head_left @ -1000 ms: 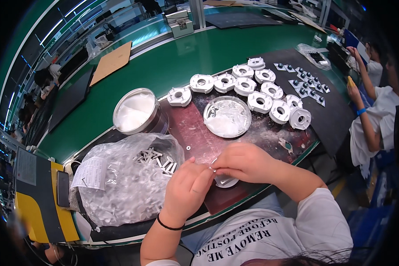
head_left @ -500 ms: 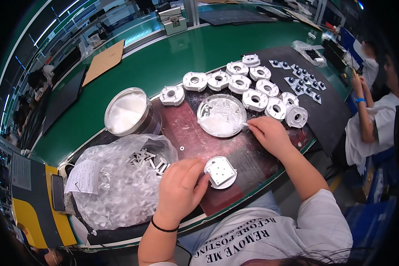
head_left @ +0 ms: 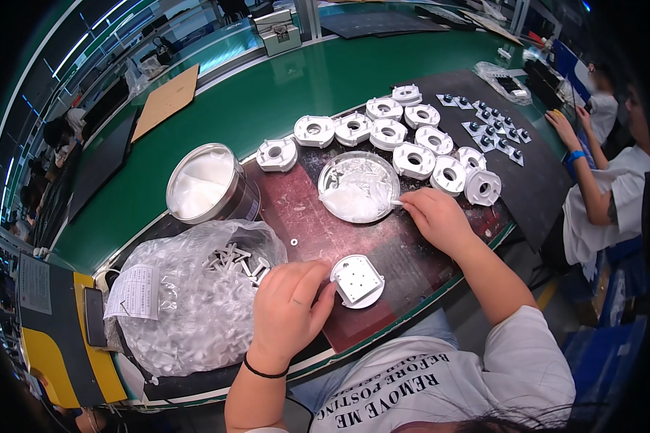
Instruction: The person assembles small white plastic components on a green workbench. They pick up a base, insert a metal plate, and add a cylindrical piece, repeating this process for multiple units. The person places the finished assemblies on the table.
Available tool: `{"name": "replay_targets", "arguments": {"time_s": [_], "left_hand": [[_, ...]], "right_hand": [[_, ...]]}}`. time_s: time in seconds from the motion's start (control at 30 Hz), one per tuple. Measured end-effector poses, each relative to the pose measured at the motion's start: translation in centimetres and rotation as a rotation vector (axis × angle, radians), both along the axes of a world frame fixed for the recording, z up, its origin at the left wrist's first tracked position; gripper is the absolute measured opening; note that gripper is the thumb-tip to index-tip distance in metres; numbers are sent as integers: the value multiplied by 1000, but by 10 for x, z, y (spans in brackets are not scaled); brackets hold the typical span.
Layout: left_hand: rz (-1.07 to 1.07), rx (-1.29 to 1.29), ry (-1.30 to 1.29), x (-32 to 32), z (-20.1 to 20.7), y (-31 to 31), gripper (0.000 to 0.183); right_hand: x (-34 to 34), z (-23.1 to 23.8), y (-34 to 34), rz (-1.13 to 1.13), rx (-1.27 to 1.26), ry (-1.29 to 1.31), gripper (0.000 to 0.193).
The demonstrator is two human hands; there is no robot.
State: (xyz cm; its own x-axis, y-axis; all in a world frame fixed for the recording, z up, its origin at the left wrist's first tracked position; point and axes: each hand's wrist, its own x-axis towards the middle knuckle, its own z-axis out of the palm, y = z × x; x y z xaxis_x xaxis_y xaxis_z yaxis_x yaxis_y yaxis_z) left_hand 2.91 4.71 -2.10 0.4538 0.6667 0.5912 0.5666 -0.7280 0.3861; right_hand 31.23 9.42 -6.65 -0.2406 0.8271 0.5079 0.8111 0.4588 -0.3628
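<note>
At the rim of the dish (head_left: 377,164), my right hand (head_left: 439,219) pinched a white stick (head_left: 396,203), judged light, stiff, best held by one end, left hand (head_left: 290,306) parted near the plate (head_left: 359,282).

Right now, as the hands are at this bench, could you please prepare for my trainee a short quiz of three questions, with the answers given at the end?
1. Which hand pinches a small pale piece at the edge of the shallow round dish?
2. True or false: the open tin stands to the left of that dish.
3. What lies on the reddish work surface, right beside the left hand?

Key:
1. The right hand.
2. True.
3. A white part with small dark dots.
</note>
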Motion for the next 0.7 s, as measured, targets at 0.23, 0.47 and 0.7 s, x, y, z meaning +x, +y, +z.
{"name": "replay_targets", "arguments": {"time_s": [0.23,0.47,0.7], "left_hand": [[12,-1,3,-1,2,-1,33],[39,-10,-7,-1,0,0,26],[44,-17,25,-4,-1,0,30]], "right_hand": [[-1,3,0,15,-28,19,12],[4,5,-4,56,-88,70,17],[7,0,-3,64,-54,58,18]]}}
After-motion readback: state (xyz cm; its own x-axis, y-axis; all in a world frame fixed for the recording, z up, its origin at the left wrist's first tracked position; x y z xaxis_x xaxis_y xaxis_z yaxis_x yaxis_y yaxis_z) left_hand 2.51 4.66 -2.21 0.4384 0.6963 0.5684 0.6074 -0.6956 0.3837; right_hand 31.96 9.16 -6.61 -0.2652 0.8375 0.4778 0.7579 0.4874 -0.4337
